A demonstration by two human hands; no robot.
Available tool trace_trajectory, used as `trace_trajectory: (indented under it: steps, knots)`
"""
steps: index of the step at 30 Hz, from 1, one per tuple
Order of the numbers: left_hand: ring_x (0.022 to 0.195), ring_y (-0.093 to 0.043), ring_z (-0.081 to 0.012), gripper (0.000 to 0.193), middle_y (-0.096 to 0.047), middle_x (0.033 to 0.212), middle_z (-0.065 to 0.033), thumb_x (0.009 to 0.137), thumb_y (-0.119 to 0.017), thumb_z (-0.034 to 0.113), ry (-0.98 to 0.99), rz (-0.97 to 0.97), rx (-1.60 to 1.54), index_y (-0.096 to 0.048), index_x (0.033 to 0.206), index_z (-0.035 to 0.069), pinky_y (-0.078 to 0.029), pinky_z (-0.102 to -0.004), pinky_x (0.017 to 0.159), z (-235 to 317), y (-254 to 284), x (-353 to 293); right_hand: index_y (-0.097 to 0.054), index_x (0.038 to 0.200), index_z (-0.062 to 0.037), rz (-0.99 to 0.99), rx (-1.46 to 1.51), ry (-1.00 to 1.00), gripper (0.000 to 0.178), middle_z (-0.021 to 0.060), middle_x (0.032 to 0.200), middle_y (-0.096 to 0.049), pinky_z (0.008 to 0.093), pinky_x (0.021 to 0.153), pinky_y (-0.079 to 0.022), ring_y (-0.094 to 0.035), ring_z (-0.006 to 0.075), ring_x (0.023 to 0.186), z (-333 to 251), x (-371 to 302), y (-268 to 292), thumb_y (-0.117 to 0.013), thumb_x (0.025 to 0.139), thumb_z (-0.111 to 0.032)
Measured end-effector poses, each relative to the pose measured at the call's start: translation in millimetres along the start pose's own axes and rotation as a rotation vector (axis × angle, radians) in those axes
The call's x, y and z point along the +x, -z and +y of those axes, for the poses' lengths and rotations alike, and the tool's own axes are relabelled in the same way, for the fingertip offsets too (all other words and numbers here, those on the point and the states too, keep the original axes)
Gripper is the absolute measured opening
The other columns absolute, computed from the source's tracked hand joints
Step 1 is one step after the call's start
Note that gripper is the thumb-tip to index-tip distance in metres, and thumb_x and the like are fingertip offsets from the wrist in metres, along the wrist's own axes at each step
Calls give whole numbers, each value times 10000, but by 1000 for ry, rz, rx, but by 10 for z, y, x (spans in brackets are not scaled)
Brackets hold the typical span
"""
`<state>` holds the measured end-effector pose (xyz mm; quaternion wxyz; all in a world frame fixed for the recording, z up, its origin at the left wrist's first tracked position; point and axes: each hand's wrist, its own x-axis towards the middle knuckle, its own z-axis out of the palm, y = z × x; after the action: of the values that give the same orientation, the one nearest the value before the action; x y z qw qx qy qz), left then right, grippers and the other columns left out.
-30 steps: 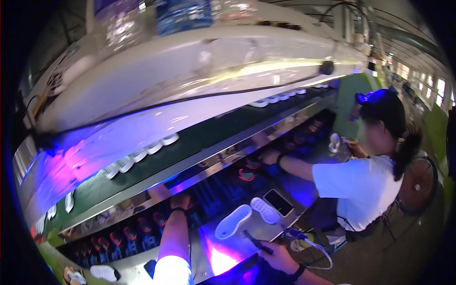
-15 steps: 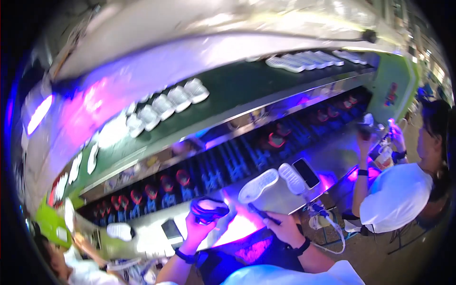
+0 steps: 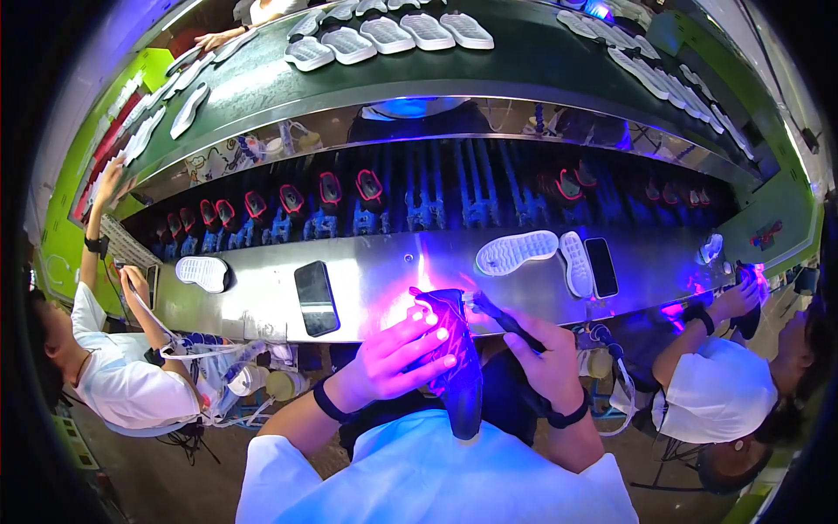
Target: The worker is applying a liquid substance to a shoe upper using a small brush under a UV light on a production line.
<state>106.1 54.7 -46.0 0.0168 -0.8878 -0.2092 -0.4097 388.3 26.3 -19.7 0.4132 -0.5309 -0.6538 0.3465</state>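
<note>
My left hand (image 3: 384,362) is closed round a dark shoe upper (image 3: 463,375), under violet light. The upper hangs in front of my chest with its narrow end toward me. My right hand (image 3: 554,362) grips a dark-handled brush (image 3: 511,321). The brush's head is at the upper's far end; I cannot tell whether it touches. Beyond it on the metal ledge (image 3: 384,297) lie two white shoe soles (image 3: 517,253), the right one (image 3: 576,264) beside a dark phone (image 3: 601,266).
Another phone (image 3: 316,299) and a white sole (image 3: 202,272) lie on the ledge to the left. Behind it runs a rack with red-rimmed shoe uppers (image 3: 328,188). Rows of soles (image 3: 387,35) sit on the green conveyor (image 3: 253,83). Co-workers sit at left (image 3: 131,375) and right (image 3: 720,371).
My view has levelled and shifted. The upper has turned so that its length shows, narrow end toward me. My right hand has brought the brush up beside its far end.
</note>
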Motion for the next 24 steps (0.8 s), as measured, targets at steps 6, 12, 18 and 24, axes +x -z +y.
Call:
trace_trajectory:
  steps: [6, 12, 18, 24]
  knots:
    - [1185, -685, -315, 441, -693, 1285, -111, 843, -773, 189, -28, -29, 30, -720, 1280, 202, -580, -478, 1032, 11, 53, -30, -699, 1305, -44, -77, 6, -67, 428, 139, 1012, -767, 327, 838, -553, -738, 214, 901, 59, -197, -35, -747, 881, -12]
    - [1200, -677, -313, 447, -692, 1284, -90, 852, -763, 169, -60, -101, 16, -711, 1294, 206, -550, -469, 1070, -71, 20, -56, -708, 1291, -26, -243, 128, -136, 412, 125, 1023, -769, 323, 893, -544, -726, 200, 955, 186, -444, 159, -756, 882, -30]
    - [1201, -676, -309, 459, -689, 1292, -85, 829, -786, 173, -36, -135, 31, -718, 1281, 216, -543, -465, 1076, -90, -108, -21, -707, 1285, -5, -262, 214, -244, 369, 112, 1060, -760, 325, 926, -526, -694, 171, 989, 276, -547, 287, -746, 928, -90]
    - [1197, -680, -350, 438, -690, 1301, -130, 803, -776, 141, 111, -117, 21, -747, 1239, 173, -575, -475, 1010, -55, -318, 5, -700, 1298, -2, -233, 257, -208, 386, 89, 1023, -745, 312, 885, -520, -666, 162, 933, 469, -471, 287, -746, 926, -93]
